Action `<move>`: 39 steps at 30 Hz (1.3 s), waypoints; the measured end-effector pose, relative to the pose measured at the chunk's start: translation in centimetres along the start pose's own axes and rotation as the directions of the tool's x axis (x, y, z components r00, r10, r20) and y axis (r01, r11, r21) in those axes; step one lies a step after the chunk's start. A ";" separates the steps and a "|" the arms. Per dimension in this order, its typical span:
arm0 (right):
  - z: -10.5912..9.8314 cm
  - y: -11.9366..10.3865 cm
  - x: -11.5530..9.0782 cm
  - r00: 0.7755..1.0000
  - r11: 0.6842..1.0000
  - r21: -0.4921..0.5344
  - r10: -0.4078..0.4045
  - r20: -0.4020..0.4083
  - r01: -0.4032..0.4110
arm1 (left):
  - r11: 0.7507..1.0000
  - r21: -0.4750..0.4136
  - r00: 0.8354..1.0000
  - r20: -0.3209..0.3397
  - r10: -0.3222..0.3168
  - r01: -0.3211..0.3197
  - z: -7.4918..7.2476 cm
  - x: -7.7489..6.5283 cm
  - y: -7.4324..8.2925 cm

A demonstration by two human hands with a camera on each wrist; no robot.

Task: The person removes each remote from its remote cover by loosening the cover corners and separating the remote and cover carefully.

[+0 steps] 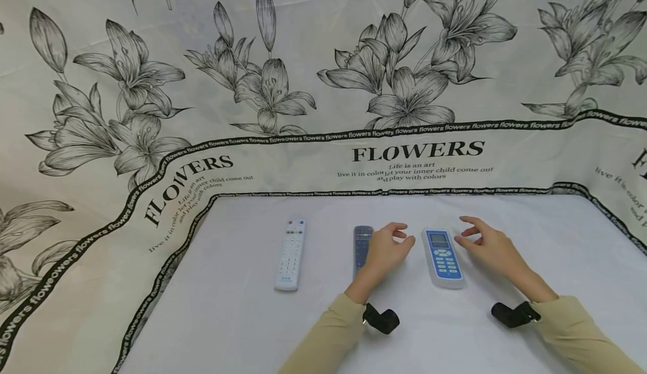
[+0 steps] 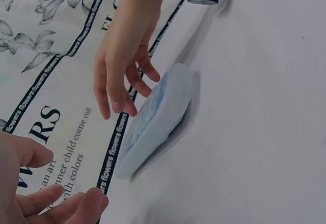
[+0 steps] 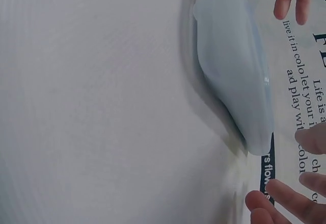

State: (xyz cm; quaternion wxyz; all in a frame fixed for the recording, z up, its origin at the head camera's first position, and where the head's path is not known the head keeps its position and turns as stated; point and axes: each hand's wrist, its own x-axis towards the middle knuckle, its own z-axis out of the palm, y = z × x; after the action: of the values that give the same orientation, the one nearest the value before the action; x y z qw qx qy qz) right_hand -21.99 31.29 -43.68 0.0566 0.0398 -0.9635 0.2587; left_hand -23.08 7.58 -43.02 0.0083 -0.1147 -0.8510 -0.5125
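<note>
A white remote control with a blue face and small screen (image 1: 443, 267) lies on the table between my two hands. My left hand (image 1: 385, 252) is to its left, fingers loosely bent and apart from it. Partly hidden under that hand and wrist is a dark remote control (image 1: 361, 246); whether they touch, I cannot tell. To the right of the blue-faced remote, my right hand (image 1: 494, 254) hovers with loosely bent fingers and nothing in them. The left wrist view shows the same remote (image 2: 170, 104) from its side, both hands clear of it.
Further left lies a slim white remote control (image 1: 291, 256). White cloth covers the table (image 1: 227, 318). Behind and to the left hangs a flower-printed cloth (image 1: 303, 160) with black lettered bands. A black wrist device (image 1: 381, 319) sits at each sleeve cuff.
</note>
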 end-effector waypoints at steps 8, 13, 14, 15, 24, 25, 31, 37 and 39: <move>0.3 0.0 -0.2 0.994 0.995 0.082 0.053 0.096 -0.061 | 0.993 0.007 0.993 0.036 -0.114 0.114 1.9 -0.1 0.5; 0.5 -0.3 -0.4 0.992 0.988 0.135 0.056 0.117 -0.072 | 0.990 -0.005 0.989 0.038 -0.141 0.141 2.6 0.0 0.4; 0.5 -0.3 -0.4 0.991 0.986 0.145 0.058 0.122 -0.076 | 0.990 -0.008 0.989 0.038 -0.142 0.142 2.7 0.0 0.4; 0.5 -0.4 -0.4 0.990 0.985 0.155 0.061 0.129 -0.081 | 0.990 -0.008 0.989 0.038 -0.141 0.142 2.8 0.1 0.4; 0.6 -0.5 -0.5 0.979 0.969 0.215 0.076 0.191 -0.117 | 0.985 -0.052 0.983 0.085 -0.161 0.166 3.7 0.0 0.5; 0.6 -0.6 -0.5 0.977 0.967 0.222 0.078 0.200 -0.123 | 0.983 -0.064 0.982 0.090 -0.169 0.175 3.8 0.0 0.5; 0.7 -0.8 -0.2 0.969 0.955 0.252 0.097 0.229 -0.155 | 0.977 -0.095 0.978 0.101 -0.183 0.192 4.4 0.2 0.3; 0.8 -0.7 0.0 0.966 0.950 0.262 0.108 0.234 -0.170 | 0.973 -0.121 0.978 0.098 -0.184 0.196 4.9 0.4 0.1; 0.8 -0.7 0.0 0.965 0.949 0.263 0.110 0.237 -0.173 | 0.970 -0.136 0.977 0.101 -0.187 0.200 5.0 0.6 0.0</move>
State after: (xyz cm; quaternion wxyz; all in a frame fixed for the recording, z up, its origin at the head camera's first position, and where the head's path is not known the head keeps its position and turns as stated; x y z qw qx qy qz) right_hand -21.94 30.28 -43.98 -0.0750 0.0061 -0.9174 0.3907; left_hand -23.11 12.10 -45.34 -0.0874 -0.0536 -0.8180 -0.5659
